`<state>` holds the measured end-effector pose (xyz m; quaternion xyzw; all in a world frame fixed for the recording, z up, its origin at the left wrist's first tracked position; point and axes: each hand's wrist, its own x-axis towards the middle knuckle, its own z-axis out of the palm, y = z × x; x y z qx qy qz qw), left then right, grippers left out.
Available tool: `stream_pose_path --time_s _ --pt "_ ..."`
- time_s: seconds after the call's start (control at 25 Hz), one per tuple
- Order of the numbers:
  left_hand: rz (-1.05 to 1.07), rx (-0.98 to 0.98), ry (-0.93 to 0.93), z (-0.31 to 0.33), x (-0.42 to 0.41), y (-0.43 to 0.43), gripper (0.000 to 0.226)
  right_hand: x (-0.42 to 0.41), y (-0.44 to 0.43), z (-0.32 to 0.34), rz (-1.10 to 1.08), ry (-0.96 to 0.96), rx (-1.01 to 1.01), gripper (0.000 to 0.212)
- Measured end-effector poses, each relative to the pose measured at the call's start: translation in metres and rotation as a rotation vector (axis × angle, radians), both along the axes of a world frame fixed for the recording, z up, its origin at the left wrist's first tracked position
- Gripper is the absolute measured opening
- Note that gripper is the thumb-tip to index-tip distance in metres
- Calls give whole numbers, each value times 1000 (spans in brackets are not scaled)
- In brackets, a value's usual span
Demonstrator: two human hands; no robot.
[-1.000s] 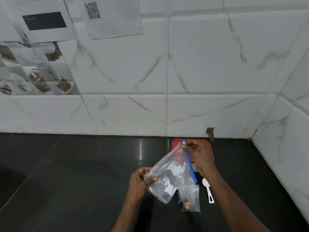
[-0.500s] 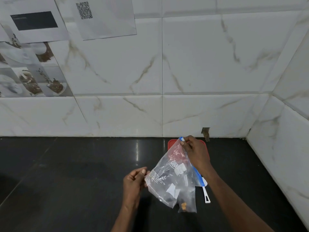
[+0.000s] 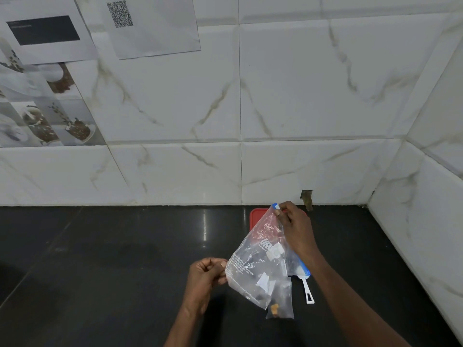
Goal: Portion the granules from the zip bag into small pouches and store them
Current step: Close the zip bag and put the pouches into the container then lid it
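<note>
1. Head view: the right hand (image 3: 297, 230) pinches the top corner of the zip bag (image 3: 260, 259) by its blue seal strip, fingers clamped on the plastic. That hangs the bag slantwise above the black counter (image 3: 112, 271), probably so the contents slide to the low corner.
2. The left hand (image 3: 205, 276) is at the bag's left edge, thumb and fingers drawn together. It touches the film, but whether it truly grips it I cannot tell. It looks placed to steady the bag or spread its mouth.
3. The bag looks nearly empty: only white scraps and print show, and no granules can be made out.
4. A small pouch (image 3: 280, 304) lies on the counter just below the bag's low corner, with a few orange granules (image 3: 274, 309) at its bottom, so at least one portion seems made.
5. A white spoon (image 3: 307, 290) lies right of the pouch, handy for scooping. A red lid (image 3: 255, 217) sits behind the bag by the wall, likely the storage box.
</note>
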<state>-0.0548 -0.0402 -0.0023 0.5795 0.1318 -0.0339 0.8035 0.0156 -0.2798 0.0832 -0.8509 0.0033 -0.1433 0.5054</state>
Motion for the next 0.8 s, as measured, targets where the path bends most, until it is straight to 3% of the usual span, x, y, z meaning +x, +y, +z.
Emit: stream_pose_path --time_s 0.2,0.28,0.36,0.44,0.52,0.64,0.72,0.8 --pt "169 112 -55 -3 5 -5 14 -6 3 -4 -55 111 -240 17" --pt "189 -12 -24 2 5 -13 16 -10 5 -7 -108 122 -175 17" --pt "61 -175 13 4 -1 -20 30 -11 5 -9 -161 81 -83 15" --pt "-123 -228 44 6 -10 -25 36 -9 4 -5 -169 88 -18 16" --pt "-172 -213 67 3 -13 -29 45 -6 2 -3 -109 139 85 28" --pt "8 -242 39 2 -9 -34 42 -12 -7 -8 50 306 236 50" --pt "110 -234 -5 2 -6 -37 35 -26 -9 -19 108 435 276 40" --pt "192 -186 -59 1 -6 -39 27 -40 -7 -27 157 440 286 29"
